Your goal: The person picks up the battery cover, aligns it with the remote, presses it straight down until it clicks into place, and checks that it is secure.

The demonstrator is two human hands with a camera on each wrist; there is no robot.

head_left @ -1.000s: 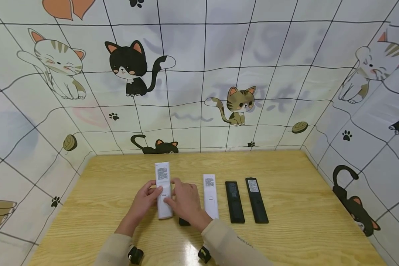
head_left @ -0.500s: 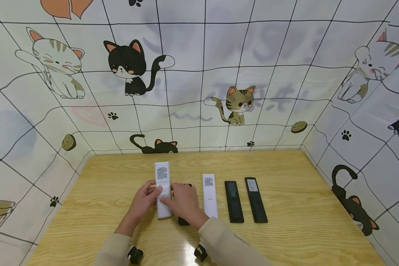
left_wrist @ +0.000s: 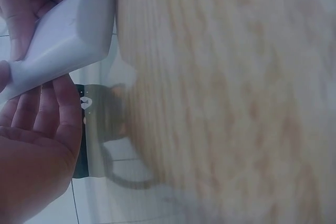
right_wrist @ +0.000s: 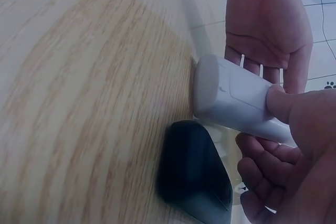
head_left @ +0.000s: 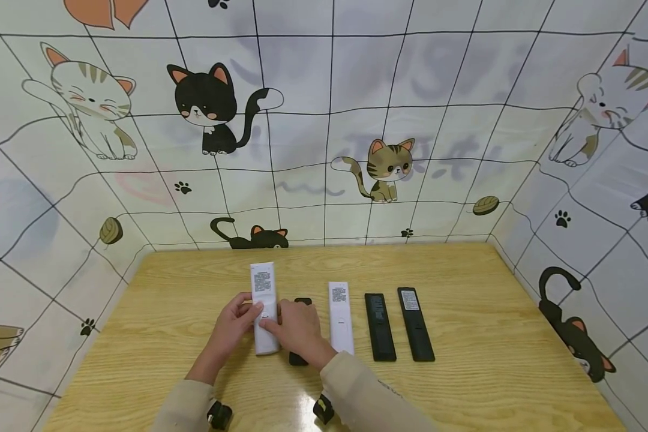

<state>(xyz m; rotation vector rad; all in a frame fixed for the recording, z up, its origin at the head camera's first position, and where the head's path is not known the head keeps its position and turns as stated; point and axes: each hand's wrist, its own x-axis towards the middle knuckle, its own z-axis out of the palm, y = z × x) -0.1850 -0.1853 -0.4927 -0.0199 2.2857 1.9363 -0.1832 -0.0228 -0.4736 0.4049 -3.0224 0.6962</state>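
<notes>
A white remote control is raised slightly at the left of the row, its labelled back facing up. My left hand grips its left side, thumb on the back and fingers underneath. My right hand holds the right side, its thumb pressing the battery cover. In the right wrist view that thumb lies across the white remote control, the other fingers curled beside it. The left wrist view shows the near end of the remote control; the cover looks closed. Under my right hand lies a black remote control, partly hidden.
To the right lie a second white remote control and two black ones, a middle one and an outer one, all backs up. The wooden table meets a cat-print cloth at its back and sides.
My right hand has shifted slightly left, its index finger drawn in, uncovering more of the black remote control's far end. My left hand and the white remote control have hardly moved.
</notes>
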